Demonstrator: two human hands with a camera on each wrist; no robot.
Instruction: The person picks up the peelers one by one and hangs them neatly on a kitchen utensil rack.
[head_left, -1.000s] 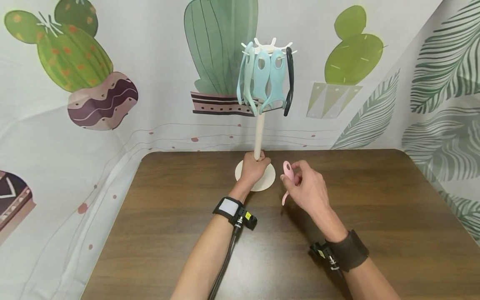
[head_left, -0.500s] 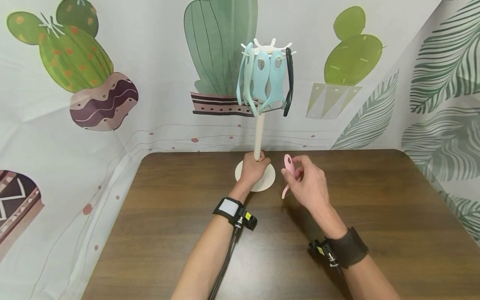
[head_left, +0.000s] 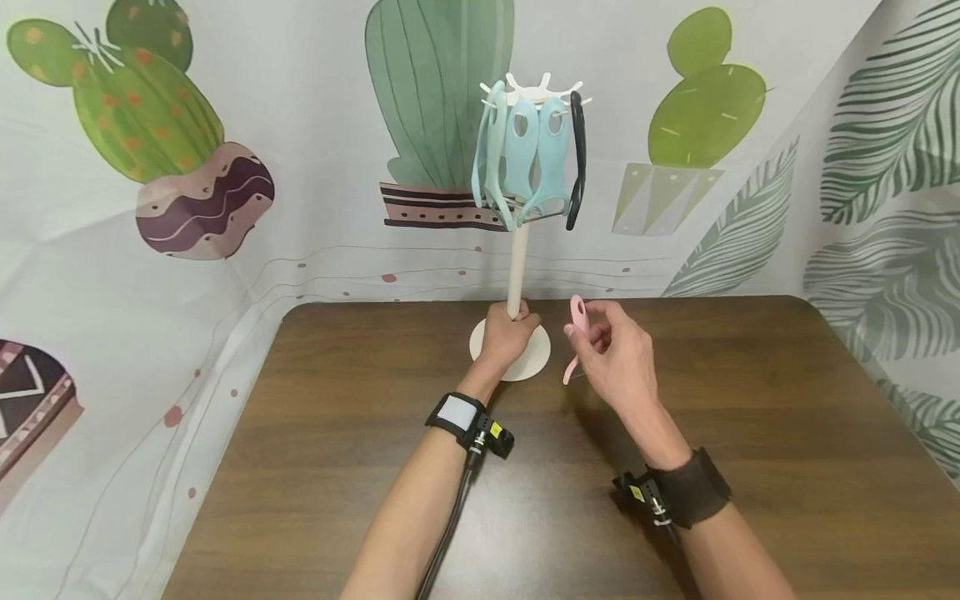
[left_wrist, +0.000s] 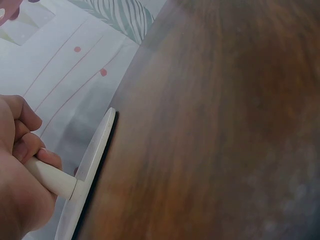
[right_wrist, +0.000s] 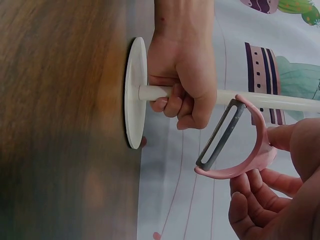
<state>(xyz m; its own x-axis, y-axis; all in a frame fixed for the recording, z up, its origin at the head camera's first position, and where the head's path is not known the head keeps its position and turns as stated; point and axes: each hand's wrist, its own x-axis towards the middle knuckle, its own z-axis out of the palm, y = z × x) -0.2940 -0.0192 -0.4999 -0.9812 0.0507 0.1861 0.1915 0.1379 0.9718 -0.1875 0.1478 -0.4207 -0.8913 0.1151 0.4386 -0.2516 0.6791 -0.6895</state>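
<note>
My left hand [head_left: 507, 333] grips the white stand's pole [left_wrist: 52, 177] just above its round base [head_left: 530, 357]. Between the thumb and fingers of my right hand [head_left: 622, 358] is a pink peeler [right_wrist: 255, 157], held above the table to the right of the stand. Its grey blade [right_wrist: 220, 135] faces the pole in the right wrist view, and a hole shows at the handle's end in the head view. From the hooked ring [head_left: 536, 93] at the stand's top hang several light blue peelers [head_left: 521, 150] and, on the right, a black peeler [head_left: 577, 158].
The stand is near the back edge of a brown wooden table [head_left: 315, 467]. Behind it hangs a white cloth [head_left: 315, 108] printed with cacti and leaves. A black cable [head_left: 450, 533] runs along the left forearm.
My right hand has raised the pink peeler a little, up and away from me. The left hand has kept its hold on the pole, and the stand has stayed in place.
</note>
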